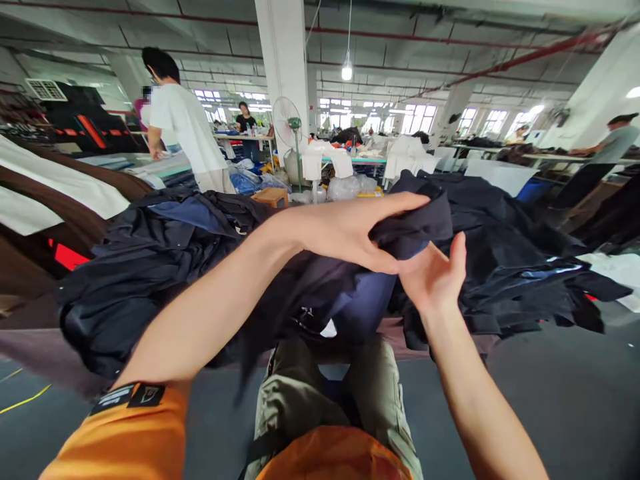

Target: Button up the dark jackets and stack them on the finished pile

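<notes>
My left hand (357, 227) reaches across to the right and grips a bunched part of a dark navy garment (413, 230) between its thumb and fingers. The rest of this garment hangs down towards my lap, smeared by motion, with a smooth blue panel (367, 300) and a small white label (329, 328) showing. Close against the left fingertips is my right hand (434, 277), palm up with its thumb standing apart. Its fingers are partly hidden under the left hand and the cloth, and I see nothing gripped in it.
Dark garments lie heaped on the left (145, 267) and the right (510, 247). Brown and white cloth (60, 180) hangs at far left. Beyond are a cardboard box (271, 197), clear plastic bags (350, 187), a standing fan (295, 123), a pillar (283, 60) and several people at tables.
</notes>
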Demonstrator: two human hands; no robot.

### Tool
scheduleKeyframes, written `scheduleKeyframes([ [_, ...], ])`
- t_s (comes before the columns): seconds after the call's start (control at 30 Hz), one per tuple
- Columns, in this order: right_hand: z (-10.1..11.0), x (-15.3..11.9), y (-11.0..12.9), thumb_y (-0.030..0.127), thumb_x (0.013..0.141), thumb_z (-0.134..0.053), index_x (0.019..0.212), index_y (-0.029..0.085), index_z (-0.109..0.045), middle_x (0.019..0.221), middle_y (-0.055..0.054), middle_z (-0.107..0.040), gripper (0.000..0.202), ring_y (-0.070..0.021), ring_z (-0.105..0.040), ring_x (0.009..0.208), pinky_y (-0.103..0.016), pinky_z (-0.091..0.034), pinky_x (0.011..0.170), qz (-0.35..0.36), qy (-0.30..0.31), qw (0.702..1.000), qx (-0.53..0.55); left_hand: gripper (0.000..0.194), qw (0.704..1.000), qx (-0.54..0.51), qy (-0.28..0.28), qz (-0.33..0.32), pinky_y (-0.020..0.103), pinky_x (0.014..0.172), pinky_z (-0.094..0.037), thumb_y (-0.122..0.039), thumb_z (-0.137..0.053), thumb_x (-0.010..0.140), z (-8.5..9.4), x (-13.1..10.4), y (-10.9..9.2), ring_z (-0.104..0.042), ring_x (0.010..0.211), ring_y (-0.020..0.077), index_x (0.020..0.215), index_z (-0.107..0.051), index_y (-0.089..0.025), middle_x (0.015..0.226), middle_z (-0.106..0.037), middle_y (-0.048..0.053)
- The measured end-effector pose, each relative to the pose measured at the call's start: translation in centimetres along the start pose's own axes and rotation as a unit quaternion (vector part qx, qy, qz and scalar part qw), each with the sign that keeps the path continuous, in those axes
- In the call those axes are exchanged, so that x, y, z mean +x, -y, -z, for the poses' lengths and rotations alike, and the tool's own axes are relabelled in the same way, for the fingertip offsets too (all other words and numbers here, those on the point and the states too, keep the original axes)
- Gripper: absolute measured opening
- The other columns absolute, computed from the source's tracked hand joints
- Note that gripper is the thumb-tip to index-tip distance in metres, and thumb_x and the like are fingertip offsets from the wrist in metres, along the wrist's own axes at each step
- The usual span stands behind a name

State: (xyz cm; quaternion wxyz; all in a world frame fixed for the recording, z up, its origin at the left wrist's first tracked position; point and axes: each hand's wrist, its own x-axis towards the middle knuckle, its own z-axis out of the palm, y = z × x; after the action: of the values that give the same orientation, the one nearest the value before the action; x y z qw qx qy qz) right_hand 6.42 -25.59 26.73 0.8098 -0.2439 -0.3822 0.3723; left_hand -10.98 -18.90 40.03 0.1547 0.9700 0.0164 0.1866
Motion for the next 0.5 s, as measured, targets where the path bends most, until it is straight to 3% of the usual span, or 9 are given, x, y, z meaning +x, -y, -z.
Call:
scheduleKeyframes([
  [0.1,-0.5,4.5,2.6,0.067,0.087,-0.048,0.111,0.023,-0.066,0.119,-0.008,-0.066,0.053,-0.0282,-0.058,0.12,-0.046,-0.05,0.097,0.069,0.001,0.995,-0.072,0.047,0.993,0.113,-0.011,0.024,0.034,0.094,-0.049,-0.02,-0.06,0.088,-0.6,1.1,-0.5,-0.062,0.112,0.0232,0.135,-0.054,-0.023,0.12,-0.066,0.007],
  [0.2,-0.6,6.8,3.4,0.057,0.084,-0.058,0.113,0.026,-0.062,0.118,-0.005,-0.065,0.043,-0.0229,-0.06,0.114,-0.039,-0.05,0.092,0.122,-0.069,0.975,-0.172,0.03,0.957,0.24,-0.099,0.13,0.041,0.095,-0.048,-0.023,-0.051,0.094,-0.2,3.0,0.6,-0.064,0.108,0.0284,0.119,-0.065,-0.014,0.109,-0.068,0.013],
  [0.27,-0.5,4.9,2.5,0.05,0.085,-0.059,0.109,0.026,-0.06,0.111,-0.003,-0.064,0.035,-0.0189,-0.062,0.106,-0.035,-0.049,0.089,0.194,-0.183,0.935,-0.235,0.028,0.923,0.291,-0.155,0.199,0.045,0.096,-0.046,-0.026,-0.052,0.093,1.0,4.2,2.1,-0.062,0.11,0.0322,0.108,-0.069,-0.01,0.104,-0.068,0.016],
  [0.3,-0.3,2.8,1.3,0.048,0.086,-0.059,0.106,0.026,-0.06,0.106,-0.002,-0.064,0.03,-0.0179,-0.062,0.101,-0.034,-0.049,0.088,0.237,-0.239,0.904,-0.262,0.027,0.911,0.303,-0.175,0.221,0.045,0.097,-0.045,-0.027,-0.055,0.092,1.8,4.7,2.9,-0.06,0.112,0.0337,0.106,-0.069,-0.009,0.103,-0.067,0.016],
  [0.33,-0.1,0.1,-0.3,0.048,0.09,-0.054,0.104,0.025,-0.06,0.101,-0.002,-0.063,0.027,-0.0182,-0.062,0.1,-0.035,-0.048,0.091,0.262,-0.258,0.883,-0.293,0.026,0.903,0.307,-0.191,0.232,0.045,0.098,-0.044,-0.027,-0.058,0.09,2.5,5.1,3.5,-0.059,0.114,0.0347,0.104,-0.069,-0.008,0.101,-0.067,0.016],
  [0.37,0.1,-3.0,-2.3,0.048,0.092,-0.052,0.097,0.024,-0.062,0.095,-0.004,-0.063,0.027,-0.0199,-0.061,0.099,-0.037,-0.048,0.092,0.229,-0.22,0.886,-0.337,0.025,0.9,0.305,-0.205,0.235,0.045,0.098,-0.043,-0.027,-0.06,0.088,3.2,5.5,3.8,-0.058,0.114,0.0353,0.103,-0.069,-0.008,0.098,-0.066,0.015],
  [0.4,0.4,-6.1,-4.8,0.049,0.09,-0.055,0.098,0.024,-0.063,0.095,-0.005,-0.063,0.028,-0.0222,-0.061,0.098,-0.038,-0.049,0.09,0.147,-0.145,0.902,-0.38,0.024,0.899,0.301,-0.221,0.229,0.044,0.097,-0.043,-0.026,-0.062,0.087,3.8,5.9,3.9,-0.058,0.113,0.0353,0.102,-0.069,-0.008,0.096,-0.066,0.014],
  [0.47,0.6,-11.5,-10.6,0.048,0.083,-0.065,0.125,0.024,-0.055,0.114,-0.01,-0.062,0.049,-0.0266,-0.059,0.106,-0.041,-0.051,0.089,-0.057,-0.016,0.914,-0.401,0.021,0.901,0.286,-0.253,0.207,0.042,0.093,-0.044,-0.026,-0.063,0.087,4.6,6.8,2.9,-0.059,0.109,0.0337,0.097,-0.069,-0.009,0.092,-0.065,0.013],
  [0.5,0.6,-13.4,-13.6,0.047,0.079,-0.068,0.133,0.023,-0.05,0.123,-0.013,-0.059,0.061,-0.029,-0.058,0.111,-0.042,-0.052,0.089,-0.126,-0.006,0.911,-0.393,0.019,0.901,0.278,-0.269,0.195,0.041,0.09,-0.044,-0.027,-0.062,0.088,4.9,7.3,1.8,-0.061,0.105,0.0322,0.095,-0.069,-0.011,0.091,-0.065,0.012],
])
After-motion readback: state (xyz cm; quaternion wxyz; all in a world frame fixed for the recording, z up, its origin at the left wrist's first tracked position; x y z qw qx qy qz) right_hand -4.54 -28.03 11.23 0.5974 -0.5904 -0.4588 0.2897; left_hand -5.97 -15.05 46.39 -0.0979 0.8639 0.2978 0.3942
